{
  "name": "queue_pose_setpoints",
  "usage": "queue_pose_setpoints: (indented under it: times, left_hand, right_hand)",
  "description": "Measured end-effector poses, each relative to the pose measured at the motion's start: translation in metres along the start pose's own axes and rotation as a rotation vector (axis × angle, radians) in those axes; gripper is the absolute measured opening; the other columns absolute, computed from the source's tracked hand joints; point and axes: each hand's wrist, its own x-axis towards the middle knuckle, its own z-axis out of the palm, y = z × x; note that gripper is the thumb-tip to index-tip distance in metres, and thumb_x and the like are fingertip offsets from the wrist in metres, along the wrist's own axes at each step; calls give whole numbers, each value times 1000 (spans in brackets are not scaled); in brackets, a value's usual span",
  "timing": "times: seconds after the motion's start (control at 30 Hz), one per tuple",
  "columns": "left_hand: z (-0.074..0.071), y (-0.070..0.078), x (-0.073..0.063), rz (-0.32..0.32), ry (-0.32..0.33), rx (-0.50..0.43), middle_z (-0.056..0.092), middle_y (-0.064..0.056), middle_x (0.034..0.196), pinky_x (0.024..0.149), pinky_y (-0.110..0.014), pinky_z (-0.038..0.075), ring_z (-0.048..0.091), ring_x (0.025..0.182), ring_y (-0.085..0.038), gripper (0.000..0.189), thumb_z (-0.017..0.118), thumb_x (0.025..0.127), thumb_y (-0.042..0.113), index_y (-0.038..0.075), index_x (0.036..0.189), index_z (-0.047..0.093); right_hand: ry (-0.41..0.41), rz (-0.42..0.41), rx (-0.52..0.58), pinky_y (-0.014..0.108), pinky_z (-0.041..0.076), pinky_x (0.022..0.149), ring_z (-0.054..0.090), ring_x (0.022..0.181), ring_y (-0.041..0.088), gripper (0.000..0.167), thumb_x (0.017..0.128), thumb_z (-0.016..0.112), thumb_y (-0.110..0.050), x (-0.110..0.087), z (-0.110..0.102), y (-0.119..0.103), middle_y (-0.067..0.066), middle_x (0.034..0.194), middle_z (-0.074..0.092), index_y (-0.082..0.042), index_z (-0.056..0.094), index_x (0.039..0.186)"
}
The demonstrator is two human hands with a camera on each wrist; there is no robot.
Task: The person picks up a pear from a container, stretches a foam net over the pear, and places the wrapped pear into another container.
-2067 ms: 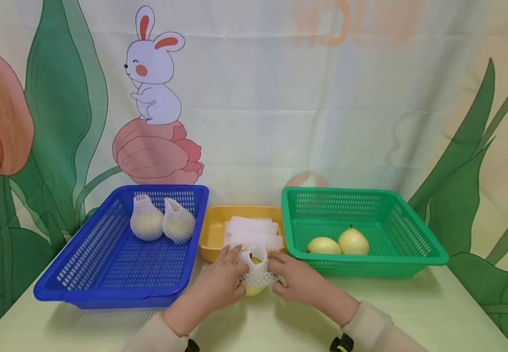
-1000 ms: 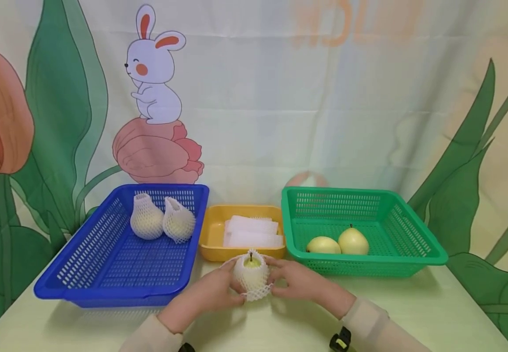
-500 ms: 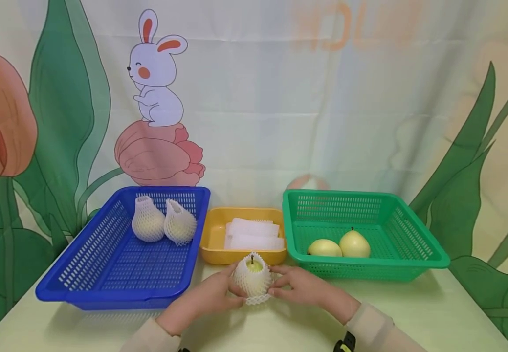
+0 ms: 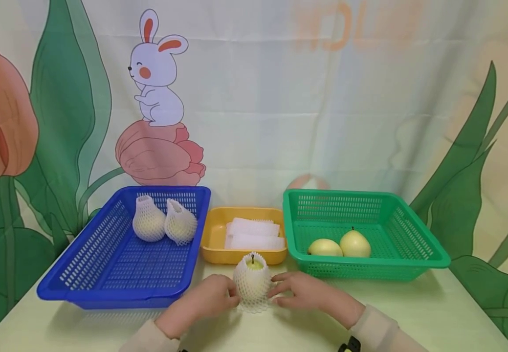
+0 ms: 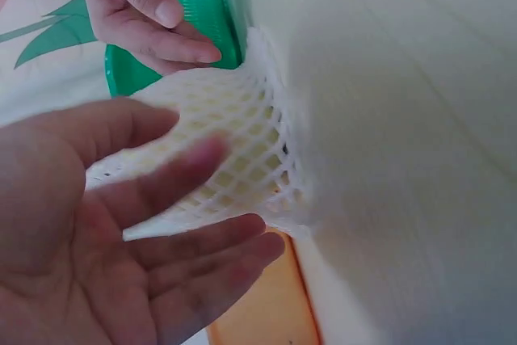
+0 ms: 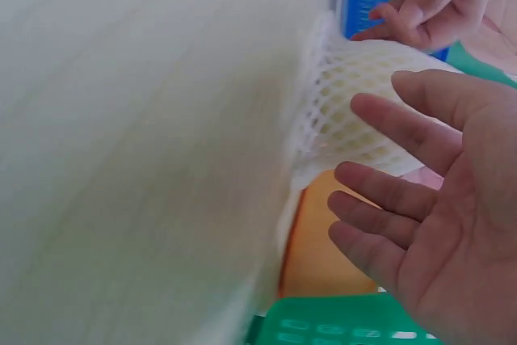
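A pale yellow pear (image 4: 254, 264) stands upright on the table in a white foam net sleeve (image 4: 252, 286), its stem showing through the open top. The sleeve's lower edge flares out on the table around it. On the left side, my left hand (image 4: 214, 295) has its fingers loosely bent beside the sleeve; the left wrist view shows a gap between thumb and fingers. My right hand (image 4: 304, 292) is at the other side, fingers spread and relaxed, fingertips close to the mesh. In the right wrist view its palm (image 6: 468, 224) holds nothing.
To the left is a blue basket (image 4: 117, 296) with two net-wrapped pears (image 4: 149, 222). Behind the pear sits a yellow tray (image 4: 214, 237) with folded white foam nets (image 4: 255, 234). At the right, a green basket (image 4: 368, 269) contains two bare pears (image 4: 355, 244). A printed curtain hangs behind.
The sleeve has slid down over the pear, from its upper part to the table. Both hands have since loosened, the left drawing slightly away from the mesh.
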Motion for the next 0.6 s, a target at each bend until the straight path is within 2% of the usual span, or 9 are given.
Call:
queue_pose_setpoints:
  times: [0.07, 0.1, 0.13, 0.2, 0.27, 0.37, 0.5, 0.6]
  left_hand:
    - [0, 4, -2, -72, 87, -60, 60, -2, 70, 60, -27, 43, 50, 65, -14, 17, 75, 85, 15, 4, 80, 62]
    - [0, 6, -2, -112, 130, -95, 61, -5, 73, 62, -29, 45, 53, 67, -15, 21, 77, 84, 16, 4, 86, 60]
    - [0, 9, -1, -148, 166, -129, 65, -8, 80, 65, -32, 50, 58, 72, -18, 27, 79, 84, 18, 2, 94, 59]
    - [0, 13, 1, -208, 224, -180, 70, -21, 101, 77, -42, 58, 68, 87, -31, 51, 83, 83, 24, -4, 117, 56]
    - [1, 17, 5, -231, 265, -200, 65, -31, 127, 94, -53, 57, 69, 107, -42, 77, 85, 82, 29, -8, 138, 46]
    - [2, 21, 13, -239, 272, -224, 50, -33, 148, 109, -59, 49, 59, 129, -48, 97, 86, 82, 31, -7, 153, 33]
    - [5, 23, 23, -231, 242, -276, 47, -30, 153, 116, -61, 41, 49, 140, -48, 98, 89, 79, 29, -3, 154, 35]
    - [8, 21, 28, -213, 229, -295, 49, -29, 151, 116, -62, 41, 50, 138, -47, 93, 91, 76, 25, -3, 150, 42]
  right_hand:
    - [2, 11, -15, 44, 52, 109, 64, 127, 33, 28, 100, 61, -24, -3, -2, -2, 17, 133, 69, -12, 75, 120]
    - [3, 17, -18, 44, 52, 109, 64, 127, 33, 28, 100, 61, -25, -4, -3, -4, 17, 133, 69, -12, 75, 120]
    - [1, 25, -17, 44, 53, 108, 64, 126, 33, 28, 100, 61, -25, -6, -5, -5, 16, 133, 69, -11, 75, 120]
    - [-1, 44, -12, 44, 53, 107, 65, 125, 32, 28, 100, 61, -26, -11, -7, -8, 15, 132, 69, -11, 74, 120]
    - [4, 45, -10, 43, 54, 106, 65, 123, 31, 27, 100, 61, -26, -14, -10, -11, 15, 131, 70, -11, 74, 119]
    - [8, 48, -9, 42, 54, 104, 66, 122, 30, 26, 100, 62, -27, -20, -15, -18, 13, 130, 71, -11, 74, 117]
    - [17, 54, -4, 42, 54, 104, 66, 123, 29, 26, 100, 62, -28, -27, -20, -26, 12, 130, 71, -12, 74, 116]
    - [31, 54, 3, 41, 54, 104, 65, 123, 29, 25, 100, 62, -27, -33, -21, -29, 12, 129, 71, -11, 74, 115]
